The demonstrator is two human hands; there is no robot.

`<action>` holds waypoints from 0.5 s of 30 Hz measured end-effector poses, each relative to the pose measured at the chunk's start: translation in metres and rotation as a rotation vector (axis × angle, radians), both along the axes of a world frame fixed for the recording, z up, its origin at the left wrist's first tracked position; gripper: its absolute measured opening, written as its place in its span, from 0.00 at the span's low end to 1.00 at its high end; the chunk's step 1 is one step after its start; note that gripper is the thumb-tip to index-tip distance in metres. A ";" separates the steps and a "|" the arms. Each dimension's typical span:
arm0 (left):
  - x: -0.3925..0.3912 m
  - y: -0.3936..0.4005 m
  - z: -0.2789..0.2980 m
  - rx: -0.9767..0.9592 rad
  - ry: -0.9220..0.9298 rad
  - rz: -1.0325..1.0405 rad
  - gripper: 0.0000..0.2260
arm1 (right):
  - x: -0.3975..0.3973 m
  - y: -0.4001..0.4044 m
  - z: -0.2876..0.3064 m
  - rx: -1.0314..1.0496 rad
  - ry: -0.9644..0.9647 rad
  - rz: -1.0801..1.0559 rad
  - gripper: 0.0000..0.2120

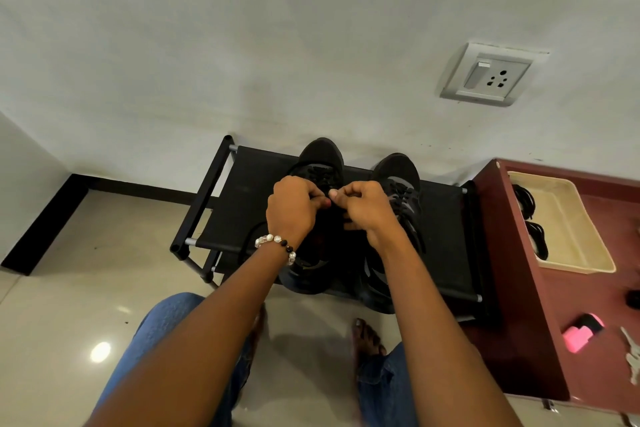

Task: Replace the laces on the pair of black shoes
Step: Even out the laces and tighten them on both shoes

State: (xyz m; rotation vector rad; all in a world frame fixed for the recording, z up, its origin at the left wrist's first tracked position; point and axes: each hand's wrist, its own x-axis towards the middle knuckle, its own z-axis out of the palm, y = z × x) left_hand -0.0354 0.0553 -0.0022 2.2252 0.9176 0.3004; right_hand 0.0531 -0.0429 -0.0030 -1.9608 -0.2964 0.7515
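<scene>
Beige tray (573, 218) with black laces (526, 201)

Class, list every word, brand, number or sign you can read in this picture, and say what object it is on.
None: no text can be read anywhere in this picture.
Black shoes: no brand or logo shows.
Wall socket: only a switch and pin holes, no lettering.
Pink object on the red cabinet: blurred, no print can be made out.
</scene>
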 end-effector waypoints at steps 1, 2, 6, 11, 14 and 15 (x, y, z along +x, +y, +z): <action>0.000 -0.001 -0.001 -0.014 -0.009 0.010 0.04 | 0.000 0.001 -0.002 0.007 0.037 -0.033 0.07; 0.000 -0.001 -0.001 -0.028 -0.018 0.013 0.04 | 0.001 0.003 -0.003 0.017 0.064 -0.069 0.07; -0.004 -0.002 -0.002 0.028 0.004 0.003 0.10 | -0.001 0.005 0.003 0.071 0.000 -0.165 0.09; -0.013 -0.003 0.001 0.146 0.104 -0.025 0.15 | 0.006 -0.004 0.039 0.663 0.180 -0.423 0.08; -0.016 -0.005 0.003 0.160 0.097 -0.013 0.15 | 0.015 -0.018 0.058 1.032 0.193 -0.544 0.07; -0.017 -0.006 0.002 0.172 0.087 -0.001 0.15 | 0.018 -0.021 0.058 1.029 0.094 -0.526 0.07</action>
